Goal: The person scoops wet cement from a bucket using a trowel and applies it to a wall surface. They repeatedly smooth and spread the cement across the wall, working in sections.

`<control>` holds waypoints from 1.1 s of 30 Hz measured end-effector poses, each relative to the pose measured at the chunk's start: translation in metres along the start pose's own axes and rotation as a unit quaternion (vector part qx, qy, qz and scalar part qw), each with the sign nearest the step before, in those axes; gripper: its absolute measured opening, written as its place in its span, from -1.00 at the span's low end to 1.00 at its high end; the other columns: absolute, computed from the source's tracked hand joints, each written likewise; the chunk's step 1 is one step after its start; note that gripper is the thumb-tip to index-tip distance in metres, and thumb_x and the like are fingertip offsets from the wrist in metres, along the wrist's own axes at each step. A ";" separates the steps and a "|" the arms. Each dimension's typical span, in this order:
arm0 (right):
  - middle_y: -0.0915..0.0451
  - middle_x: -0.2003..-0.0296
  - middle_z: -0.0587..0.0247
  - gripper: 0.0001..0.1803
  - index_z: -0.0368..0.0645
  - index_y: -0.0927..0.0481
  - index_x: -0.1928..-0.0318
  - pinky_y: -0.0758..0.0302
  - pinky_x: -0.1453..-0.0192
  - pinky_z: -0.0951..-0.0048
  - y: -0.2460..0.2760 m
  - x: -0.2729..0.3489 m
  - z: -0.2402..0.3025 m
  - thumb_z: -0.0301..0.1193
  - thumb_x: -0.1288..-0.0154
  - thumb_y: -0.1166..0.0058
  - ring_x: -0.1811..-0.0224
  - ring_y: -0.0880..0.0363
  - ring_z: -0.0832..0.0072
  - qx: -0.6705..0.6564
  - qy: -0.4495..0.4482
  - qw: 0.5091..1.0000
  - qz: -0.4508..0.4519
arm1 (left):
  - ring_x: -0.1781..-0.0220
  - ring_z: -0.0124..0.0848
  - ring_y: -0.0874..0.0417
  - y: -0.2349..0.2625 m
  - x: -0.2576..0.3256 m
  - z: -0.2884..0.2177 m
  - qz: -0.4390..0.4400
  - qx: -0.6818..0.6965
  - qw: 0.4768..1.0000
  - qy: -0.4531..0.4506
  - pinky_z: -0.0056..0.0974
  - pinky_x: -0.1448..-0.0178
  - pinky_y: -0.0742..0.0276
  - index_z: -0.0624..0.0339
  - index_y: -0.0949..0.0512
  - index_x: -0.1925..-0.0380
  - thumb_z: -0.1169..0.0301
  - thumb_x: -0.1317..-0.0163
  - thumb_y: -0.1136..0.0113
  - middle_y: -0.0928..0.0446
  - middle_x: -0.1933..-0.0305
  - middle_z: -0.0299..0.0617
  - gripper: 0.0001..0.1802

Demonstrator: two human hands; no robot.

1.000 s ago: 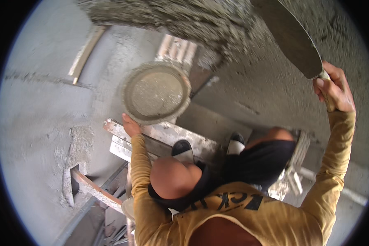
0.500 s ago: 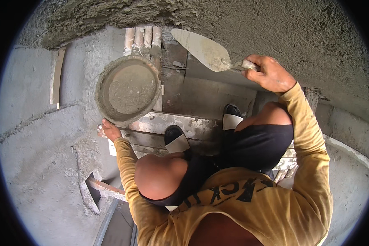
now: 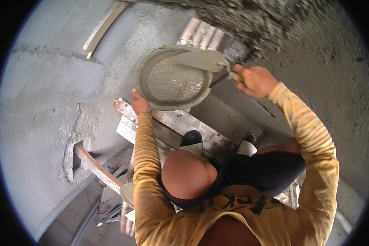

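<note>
Left hand (image 3: 139, 102) cupped under rim of round mortar pan (image 3: 172, 78), likely heavy, wet load apt to slop; right hand (image 3: 253, 80) closed on trowel (image 3: 201, 60) handle, rigid blade resting over pan.

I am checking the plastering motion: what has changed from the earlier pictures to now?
The right hand brought the flat metal trowel down from the rough grey wall onto the wet mortar in the round grey pan. The left hand still holds the pan's rim.
</note>
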State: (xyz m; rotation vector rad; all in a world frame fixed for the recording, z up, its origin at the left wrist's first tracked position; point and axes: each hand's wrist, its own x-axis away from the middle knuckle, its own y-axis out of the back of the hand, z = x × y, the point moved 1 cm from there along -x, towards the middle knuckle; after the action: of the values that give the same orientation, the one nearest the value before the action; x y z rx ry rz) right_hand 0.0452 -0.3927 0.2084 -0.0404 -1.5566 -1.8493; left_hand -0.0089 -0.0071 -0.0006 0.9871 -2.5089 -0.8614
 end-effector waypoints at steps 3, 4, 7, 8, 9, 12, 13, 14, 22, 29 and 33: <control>-0.65 0.28 -0.04 -0.74 -0.28 -0.55 0.17 -0.55 0.09 0.20 -0.003 -0.096 0.042 -0.39 -0.18 -0.01 0.14 -0.64 0.14 0.141 0.004 0.989 -0.034 | 0.08 0.23 -0.51 -0.007 0.008 -0.002 -0.031 0.086 0.996 -0.010 0.00 -0.02 -0.39 0.56 -0.50 0.16 -0.03 -0.39 0.25 -0.52 0.16 0.38 -0.30; -0.66 0.25 0.03 -0.78 -0.23 -0.59 0.19 -0.57 0.09 0.25 -0.012 -0.127 0.051 -0.42 -0.18 -0.03 0.13 -0.65 0.19 0.190 0.028 0.980 -0.046 | 0.08 0.23 -0.51 -0.008 0.010 -0.003 -0.025 0.094 0.995 -0.003 0.00 -0.03 -0.38 0.56 -0.50 0.16 -0.03 -0.39 0.26 -0.52 0.15 0.38 -0.30; -0.64 0.07 0.24 -0.74 -0.12 -0.62 0.06 -0.60 0.08 0.31 -0.064 -0.170 0.102 -0.44 -0.24 -0.04 0.07 -0.65 0.32 0.309 0.089 0.946 0.045 | 0.05 0.22 -0.50 -0.017 0.012 -0.002 0.000 0.117 0.993 0.019 0.00 -0.04 -0.37 0.56 -0.49 0.16 -0.03 -0.39 0.27 -0.51 0.13 0.37 -0.30; -0.64 0.07 0.25 -0.71 -0.13 -0.59 0.02 -0.60 0.07 0.31 -0.093 -0.169 0.101 -0.43 -0.26 -0.02 0.05 -0.64 0.32 0.324 0.109 0.938 0.054 | 0.04 0.21 -0.50 -0.024 0.012 -0.007 0.010 0.122 0.992 0.023 -0.01 -0.05 -0.37 0.56 -0.48 0.14 -0.03 -0.39 0.27 -0.51 0.12 0.37 -0.30; -0.64 0.08 0.22 -0.71 -0.16 -0.58 0.01 -0.59 0.06 0.34 -0.098 -0.155 0.113 -0.41 -0.32 0.09 0.05 -0.64 0.34 0.311 0.117 0.939 0.083 | 0.02 0.20 -0.49 -0.020 0.013 -0.003 0.012 0.115 0.993 0.034 -0.01 -0.06 -0.37 0.55 -0.47 0.12 -0.03 -0.40 0.28 -0.51 0.10 0.36 -0.30; -0.65 0.19 0.15 -0.69 -0.13 -0.59 0.07 -0.58 0.10 0.31 -0.044 -0.115 0.114 -0.28 -0.31 0.10 0.11 -0.65 0.31 0.238 0.119 0.950 0.165 | -0.02 0.04 -0.52 -0.007 0.017 -0.005 -0.016 0.146 0.987 0.064 -0.11 -0.12 -0.36 0.58 -0.47 0.09 -0.02 -0.40 0.24 -0.53 0.08 0.30 -0.30; -0.65 0.23 0.11 -0.68 -0.12 -0.60 0.09 -0.58 0.11 0.28 -0.014 -0.105 0.114 -0.23 -0.30 0.09 0.15 -0.66 0.28 0.224 0.118 0.942 0.221 | -0.02 0.04 -0.52 -0.003 0.016 -0.004 -0.017 0.153 0.986 0.070 -0.11 -0.12 -0.36 0.57 -0.47 0.09 -0.02 -0.40 0.24 -0.53 0.08 0.30 -0.31; -0.65 0.26 0.10 -0.68 -0.11 -0.59 0.08 -0.58 0.13 0.27 -0.003 -0.106 0.107 -0.22 -0.26 0.04 0.19 -0.66 0.27 0.241 0.050 0.944 0.221 | -0.02 0.05 -0.53 -0.002 0.016 -0.003 -0.016 0.162 0.984 0.074 -0.11 -0.12 -0.36 0.57 -0.47 0.08 -0.02 -0.40 0.24 -0.53 0.07 0.29 -0.31; -0.62 0.15 0.01 -0.72 -0.15 -0.52 0.04 -0.64 0.23 0.34 -0.083 -0.142 0.087 -0.31 -0.29 0.01 0.34 -0.68 0.36 0.353 -0.001 0.915 0.194 | -0.07 0.14 -0.48 -0.010 0.017 -0.007 0.025 0.171 0.981 0.084 -0.05 -0.13 -0.37 0.47 -0.45 0.02 -0.05 -0.40 0.31 -0.49 -0.01 0.28 -0.31; -0.63 0.31 -0.09 -0.62 -0.18 -0.54 0.11 -0.52 0.06 0.17 -0.099 -0.103 0.068 -0.21 -0.12 -0.12 0.20 -0.61 0.04 -0.041 -0.001 0.995 0.095 | -0.03 0.17 -0.48 -0.003 0.020 -0.011 0.018 0.139 0.987 0.085 -0.03 -0.11 -0.35 0.47 -0.45 0.06 -0.04 -0.40 0.32 -0.50 0.04 0.29 -0.32; -0.61 0.35 -0.17 -0.52 -0.22 -0.53 0.08 -0.50 0.09 0.10 -0.104 -0.097 0.059 -0.14 -0.08 -0.14 0.24 -0.59 -0.07 -0.073 0.010 0.997 0.009 | -0.03 0.18 -0.47 -0.004 0.018 -0.011 0.005 0.135 0.989 0.065 -0.02 -0.11 -0.34 0.47 -0.46 0.08 -0.05 -0.40 0.31 -0.48 0.03 0.31 -0.32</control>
State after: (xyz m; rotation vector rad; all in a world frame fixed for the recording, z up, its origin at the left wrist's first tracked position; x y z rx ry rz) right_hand 0.0392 -0.2914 0.0922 -0.1037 -1.4010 -1.9400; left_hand -0.0138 -0.0266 0.0066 1.0725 -2.5586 -0.4432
